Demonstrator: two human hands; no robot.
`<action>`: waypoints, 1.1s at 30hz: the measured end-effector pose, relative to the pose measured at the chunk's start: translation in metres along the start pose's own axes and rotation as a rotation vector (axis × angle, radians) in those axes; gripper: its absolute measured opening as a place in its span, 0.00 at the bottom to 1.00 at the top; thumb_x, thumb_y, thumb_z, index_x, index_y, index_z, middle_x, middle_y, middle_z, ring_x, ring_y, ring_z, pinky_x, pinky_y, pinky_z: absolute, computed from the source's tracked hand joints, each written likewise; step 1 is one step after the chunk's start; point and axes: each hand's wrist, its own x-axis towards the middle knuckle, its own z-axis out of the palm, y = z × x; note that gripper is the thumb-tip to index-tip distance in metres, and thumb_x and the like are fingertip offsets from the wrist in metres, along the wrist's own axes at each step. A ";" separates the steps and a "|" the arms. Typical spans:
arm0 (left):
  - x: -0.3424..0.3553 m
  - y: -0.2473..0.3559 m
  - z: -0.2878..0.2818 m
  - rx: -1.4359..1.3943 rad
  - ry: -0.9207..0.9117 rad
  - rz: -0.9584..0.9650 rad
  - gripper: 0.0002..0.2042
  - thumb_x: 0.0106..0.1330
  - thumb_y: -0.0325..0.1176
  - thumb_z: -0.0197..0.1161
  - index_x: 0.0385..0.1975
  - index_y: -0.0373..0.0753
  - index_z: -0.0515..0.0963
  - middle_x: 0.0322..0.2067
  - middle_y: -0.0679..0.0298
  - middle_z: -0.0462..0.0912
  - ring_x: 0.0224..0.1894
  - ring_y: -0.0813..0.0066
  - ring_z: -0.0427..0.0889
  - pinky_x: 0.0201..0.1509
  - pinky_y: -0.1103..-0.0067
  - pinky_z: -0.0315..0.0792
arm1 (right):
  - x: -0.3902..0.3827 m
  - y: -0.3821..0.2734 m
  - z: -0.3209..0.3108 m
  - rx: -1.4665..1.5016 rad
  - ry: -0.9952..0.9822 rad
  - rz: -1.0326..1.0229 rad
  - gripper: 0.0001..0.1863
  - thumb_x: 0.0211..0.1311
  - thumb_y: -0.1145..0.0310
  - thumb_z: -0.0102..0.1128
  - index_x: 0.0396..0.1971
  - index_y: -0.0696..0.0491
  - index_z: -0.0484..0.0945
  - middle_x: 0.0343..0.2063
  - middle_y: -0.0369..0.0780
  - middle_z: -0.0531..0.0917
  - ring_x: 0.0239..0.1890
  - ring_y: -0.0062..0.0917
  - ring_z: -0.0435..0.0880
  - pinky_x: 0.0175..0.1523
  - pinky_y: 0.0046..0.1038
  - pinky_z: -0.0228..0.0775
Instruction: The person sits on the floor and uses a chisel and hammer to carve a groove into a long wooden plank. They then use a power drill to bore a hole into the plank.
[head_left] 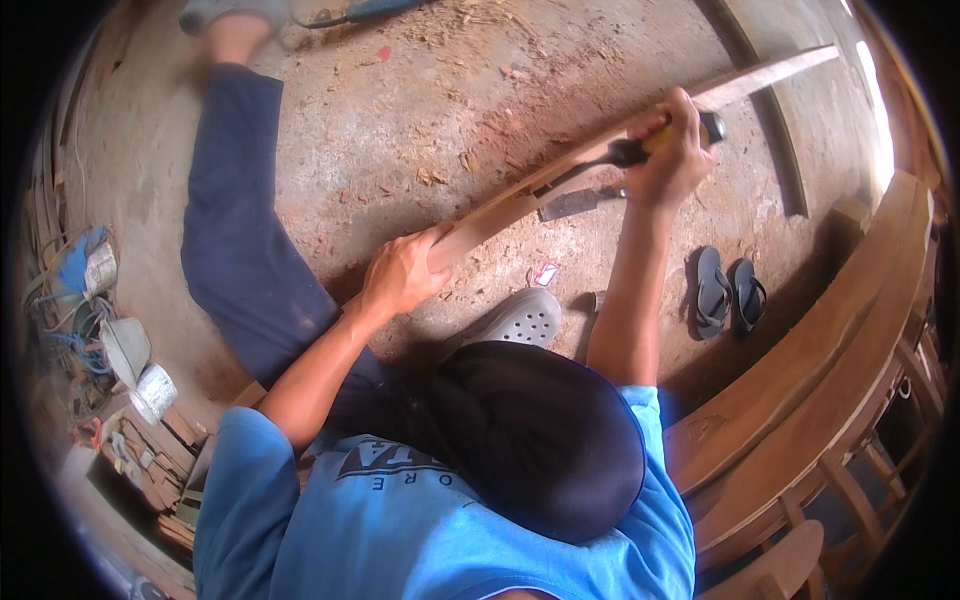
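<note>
Two hands are on one long beam, which slants from beside the person's legs toward the upper right, its far end reaching past a dark strip along the floor. The left hand is closed over the near part, seemingly to steady it close to the body. The right hand grips the yellow-and-black handle of a chisel, whose dark shaft points back along the beam toward the left hand, a hold that lines the tool up with the wood. Just beside the beam lies a flat metal blade, in easy reach of the right hand. Chips litter the floor. A pair of sandals sits near the planks, clear of the beam. At far left, what look like silvery tins stand near wood scraps; so near the bent rim, I cannot tell what, if anything, they contain.
</note>
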 end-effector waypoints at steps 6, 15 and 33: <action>-0.005 0.004 0.002 0.012 -0.036 -0.044 0.29 0.60 0.36 0.65 0.65 0.44 0.75 0.48 0.44 0.85 0.52 0.44 0.84 0.57 0.60 0.78 | -0.011 -0.024 0.018 -0.167 -0.299 -0.473 0.12 0.69 0.64 0.66 0.27 0.53 0.76 0.14 0.34 0.75 0.15 0.18 0.75 0.21 0.20 0.66; -0.002 0.003 0.003 0.042 -0.034 -0.072 0.30 0.58 0.35 0.66 0.65 0.43 0.74 0.49 0.45 0.85 0.50 0.44 0.85 0.56 0.59 0.79 | -0.020 0.000 0.006 -0.147 0.060 -0.114 0.09 0.67 0.70 0.65 0.27 0.54 0.75 0.15 0.34 0.76 0.14 0.18 0.75 0.19 0.21 0.68; -0.001 0.003 0.005 0.048 0.016 -0.006 0.31 0.58 0.36 0.68 0.64 0.41 0.74 0.49 0.46 0.85 0.49 0.43 0.85 0.55 0.58 0.79 | 0.030 -0.061 -0.021 0.254 0.196 0.179 0.17 0.68 0.57 0.67 0.31 0.51 0.70 0.20 0.34 0.72 0.22 0.20 0.72 0.27 0.25 0.65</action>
